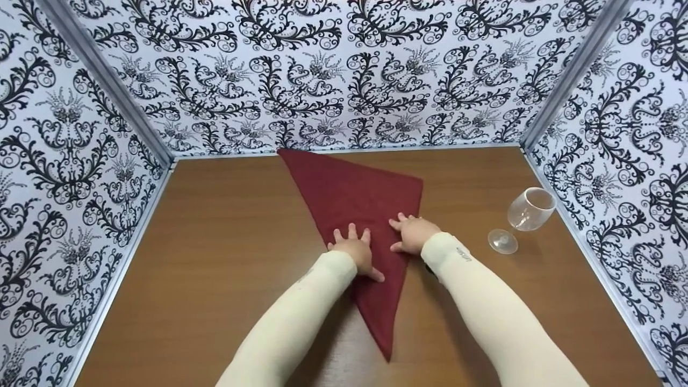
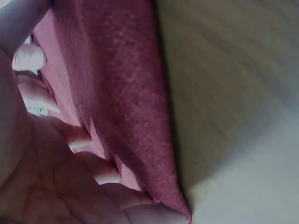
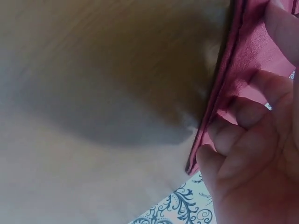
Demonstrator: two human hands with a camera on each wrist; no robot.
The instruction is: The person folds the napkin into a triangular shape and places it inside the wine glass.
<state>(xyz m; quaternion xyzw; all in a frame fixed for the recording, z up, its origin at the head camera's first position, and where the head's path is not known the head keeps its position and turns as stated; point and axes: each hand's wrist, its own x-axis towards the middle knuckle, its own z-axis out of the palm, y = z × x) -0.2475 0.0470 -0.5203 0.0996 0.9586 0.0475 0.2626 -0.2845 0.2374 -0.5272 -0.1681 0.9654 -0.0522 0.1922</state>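
Observation:
A dark red cloth napkin [image 1: 355,188], folded into a long kite-like shape, lies flat on the wooden table. One point reaches the back wall and another aims toward the person. My left hand [image 1: 355,252] rests on the napkin's left edge with its fingers spread. Across from it, my right hand [image 1: 418,234] touches the right edge, fingers spread over the cloth. Both wrist views show the palms over the red fabric [image 2: 126,84], with fingertips touching it. Along the right edge, folded layers [image 3: 219,88] are visible.
To the right, a clear stemmed glass [image 1: 531,209] stands on the brown table [image 1: 226,231]. Walls with a black-and-white scroll pattern [image 1: 322,70] enclose the table at the back and both sides.

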